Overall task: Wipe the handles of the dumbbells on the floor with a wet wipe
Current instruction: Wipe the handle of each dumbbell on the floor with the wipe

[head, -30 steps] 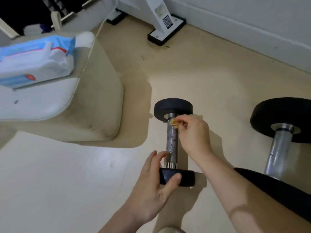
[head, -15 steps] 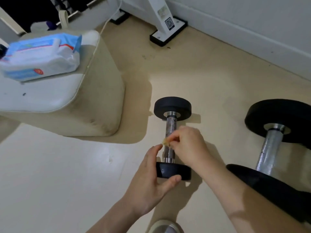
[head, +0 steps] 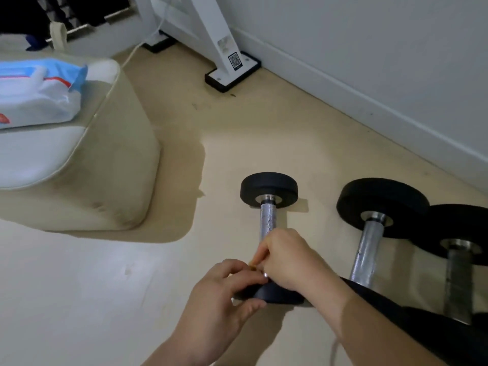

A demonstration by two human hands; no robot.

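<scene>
A small black dumbbell with a knurled steel handle lies on the beige floor. My right hand is curled over the near end of that handle, pinching a small yellowish wipe of which only a sliver shows. My left hand grips the dumbbell's near black head, thumb below it and fingers on top. Two larger dumbbells lie to the right, untouched.
A pack of wet wipes lies on a cream padded stool at the left. A white machine leg with a black foot stands by the wall skirting at the back.
My right hand has slid the wipe down the handle from the far head to the near end. My left hand has closed tighter on the near head.
</scene>
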